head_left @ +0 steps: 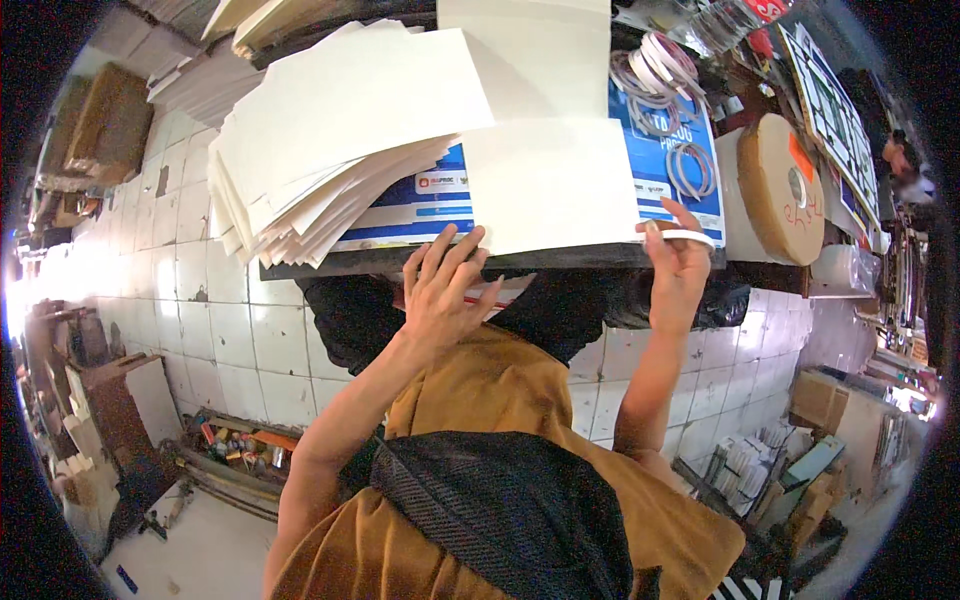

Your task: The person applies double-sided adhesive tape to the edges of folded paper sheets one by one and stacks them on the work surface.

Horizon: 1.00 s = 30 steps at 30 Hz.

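A blank cream-white sheet [555, 185] lies on the blue-and-white printed cover of the table, directly in front of me. My left hand [443, 285] is open, its fingers spread and the fingertips by the sheet's near left corner. At the near right corner, my right hand [677, 262] pinches a thin roll of white tape [692, 237], seen nearly edge-on. Its thumb and fingers are close to the sheet's edge. Whether a strip of tape runs from the roll onto the sheet, I cannot tell.
A fanned, leaning stack of white sheets [350, 120] stands at left. Another pale sheet [525, 60] lies behind. Several thin tape rolls [655, 75] are piled at back right, with loose rings [690, 170] nearer. A large brown-sided roll [775, 195] stands beside the table's right edge.
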{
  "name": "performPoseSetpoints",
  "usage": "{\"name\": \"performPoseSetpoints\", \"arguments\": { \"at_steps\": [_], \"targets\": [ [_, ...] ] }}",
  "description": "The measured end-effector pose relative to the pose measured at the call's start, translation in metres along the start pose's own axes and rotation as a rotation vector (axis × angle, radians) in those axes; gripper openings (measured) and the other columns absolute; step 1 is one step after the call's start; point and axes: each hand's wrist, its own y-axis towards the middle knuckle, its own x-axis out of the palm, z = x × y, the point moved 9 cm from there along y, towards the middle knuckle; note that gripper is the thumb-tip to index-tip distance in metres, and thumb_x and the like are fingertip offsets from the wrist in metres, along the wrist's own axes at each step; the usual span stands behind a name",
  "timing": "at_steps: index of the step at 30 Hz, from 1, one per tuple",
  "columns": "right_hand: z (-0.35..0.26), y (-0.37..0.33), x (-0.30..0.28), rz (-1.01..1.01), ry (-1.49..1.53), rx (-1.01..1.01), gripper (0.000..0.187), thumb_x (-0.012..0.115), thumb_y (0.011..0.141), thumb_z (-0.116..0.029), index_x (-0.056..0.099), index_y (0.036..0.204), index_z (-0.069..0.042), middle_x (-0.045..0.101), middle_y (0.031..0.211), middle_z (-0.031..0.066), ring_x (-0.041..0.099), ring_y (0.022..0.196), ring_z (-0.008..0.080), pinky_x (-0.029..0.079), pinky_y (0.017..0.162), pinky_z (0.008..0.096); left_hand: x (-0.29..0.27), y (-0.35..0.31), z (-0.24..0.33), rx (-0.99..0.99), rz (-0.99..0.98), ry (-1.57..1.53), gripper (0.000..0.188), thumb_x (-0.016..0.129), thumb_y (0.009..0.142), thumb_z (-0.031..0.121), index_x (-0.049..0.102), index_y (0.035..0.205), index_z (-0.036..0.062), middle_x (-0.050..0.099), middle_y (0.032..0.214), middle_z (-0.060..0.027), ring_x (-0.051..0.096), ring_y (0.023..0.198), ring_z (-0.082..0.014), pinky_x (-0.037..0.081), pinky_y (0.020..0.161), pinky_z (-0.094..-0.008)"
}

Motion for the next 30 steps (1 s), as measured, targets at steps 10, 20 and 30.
{"name": "performPoseSetpoints", "arguments": {
  "at_steps": [10, 20, 30],
  "targets": [
    [0.015, -0.005, -0.008, 0.187, -0.632, -0.4, 0.022, 0.071, 0.096, -0.01, 0.062, 0.113, -0.001, 0.069, 0.098, 0.0124, 0.067, 0.091, 0.0274, 0.052, 0.085, 0.0397, -0.001, 0.002, 0.001, 0.019, -0.037, 0.009, 0.04, 0.083, 0.079, 0.023, 0.064, 0.112, 0.011, 0.066, 0.138, -0.0053, 0.054, 0.135, -0.0304, 0.034, 0.109, -0.0446],
    [0.019, -0.003, -0.003, 0.11, -0.701, -0.415, 0.015, 0.069, 0.095, -0.01, 0.064, 0.107, -0.002, 0.067, 0.097, 0.013, 0.062, 0.094, 0.0332, 0.047, 0.089, 0.044, 0.002, 0.0, 0.0, 0.021, -0.051, 0.018, 0.042, 0.084, 0.078, 0.022, 0.065, 0.114, 0.0109, 0.064, 0.141, -0.0054, 0.052, 0.138, -0.03, 0.034, 0.11, -0.0451],
    [0.006, -0.022, 0.009, 0.094, -0.85, -0.364, 0.017, 0.071, 0.09, -0.005, 0.068, 0.107, -0.002, 0.071, 0.106, 0.0155, 0.066, 0.101, 0.0372, 0.047, 0.093, 0.0464, -0.024, 0.026, 0.01, -0.152, -0.152, 0.152, 0.048, 0.073, 0.09, 0.021, 0.06, 0.134, 0.0078, 0.049, 0.155, -0.0139, 0.042, 0.145, -0.0368, 0.03, 0.117, -0.0496]
  ]
}}
